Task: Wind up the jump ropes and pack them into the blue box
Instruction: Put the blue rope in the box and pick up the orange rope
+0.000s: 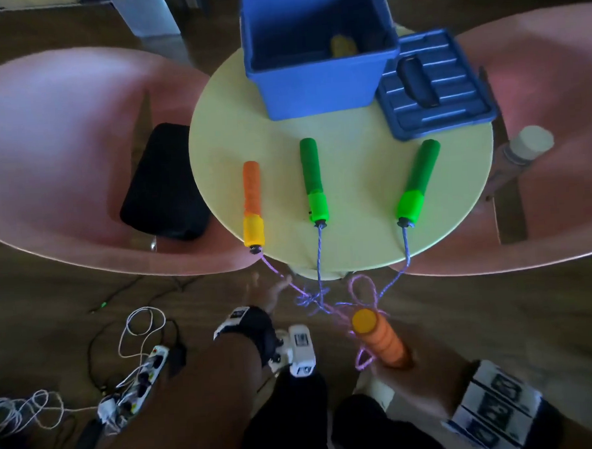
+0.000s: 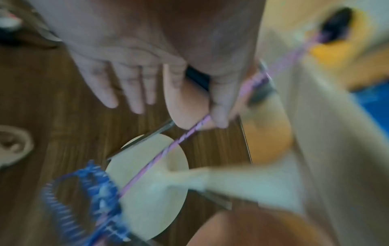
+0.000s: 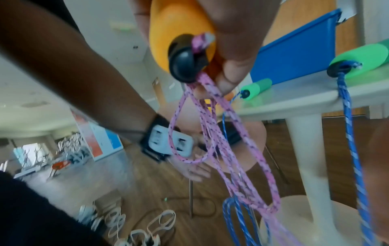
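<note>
The open blue box stands at the back of the round table, with something yellow inside. An orange handle and two green handles lie near the front edge. Their pink rope and blue rope hang off into a tangle. My right hand grips the second orange handle upright and pinches several pink loops against it. My left hand reaches low under the table, fingers straight; the pink rope runs between thumb and forefinger.
The blue lid lies right of the box. Pink chairs flank the table; a black bag sits on the left one, a bottle on the right. A power strip with cables covers the floor left. The table's pedestal stands ahead.
</note>
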Demonstrator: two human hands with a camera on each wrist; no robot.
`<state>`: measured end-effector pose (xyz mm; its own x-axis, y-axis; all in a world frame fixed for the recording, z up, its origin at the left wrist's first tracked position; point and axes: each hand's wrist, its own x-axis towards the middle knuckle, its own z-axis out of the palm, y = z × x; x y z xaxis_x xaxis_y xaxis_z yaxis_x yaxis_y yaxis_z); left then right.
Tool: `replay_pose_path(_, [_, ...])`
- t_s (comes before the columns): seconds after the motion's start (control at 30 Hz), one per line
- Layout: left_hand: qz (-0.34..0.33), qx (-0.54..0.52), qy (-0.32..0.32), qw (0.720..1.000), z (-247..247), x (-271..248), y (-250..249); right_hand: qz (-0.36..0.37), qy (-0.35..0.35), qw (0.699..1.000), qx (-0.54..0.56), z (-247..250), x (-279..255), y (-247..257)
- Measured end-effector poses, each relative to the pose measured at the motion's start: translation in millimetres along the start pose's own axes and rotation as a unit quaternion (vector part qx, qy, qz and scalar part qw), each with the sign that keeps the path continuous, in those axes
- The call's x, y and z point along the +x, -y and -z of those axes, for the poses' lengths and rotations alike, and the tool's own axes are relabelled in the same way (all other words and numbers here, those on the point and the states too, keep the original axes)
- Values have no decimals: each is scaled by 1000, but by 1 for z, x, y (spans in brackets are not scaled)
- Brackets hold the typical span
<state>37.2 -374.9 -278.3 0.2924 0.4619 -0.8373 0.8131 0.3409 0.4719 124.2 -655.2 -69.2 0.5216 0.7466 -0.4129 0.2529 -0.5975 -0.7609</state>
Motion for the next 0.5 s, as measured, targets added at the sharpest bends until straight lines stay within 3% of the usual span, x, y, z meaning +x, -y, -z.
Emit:
replay_pose_path(0.07, [-19,-185,18,982,-11,-49,-45,36,-45,998,-4,5,-4,4])
replay_pose_path(0.13, [-56,-272,42,960,-17,-58,-58,57,-53,997,5,8,-5,7])
replay_pose_path(0.23, [-95,-239,37,966,-22,-69,-69,41,-34,997,48,17,-9,10])
replay_pose_path(0.37, [-92,-191,67,975,-21,-82,-78,-48,11,997,54,17,0,7])
replay_pose_path(0.5, [-56,-246,19,968,-10,-80,-50,-76,-88,987,112,18,4,-4])
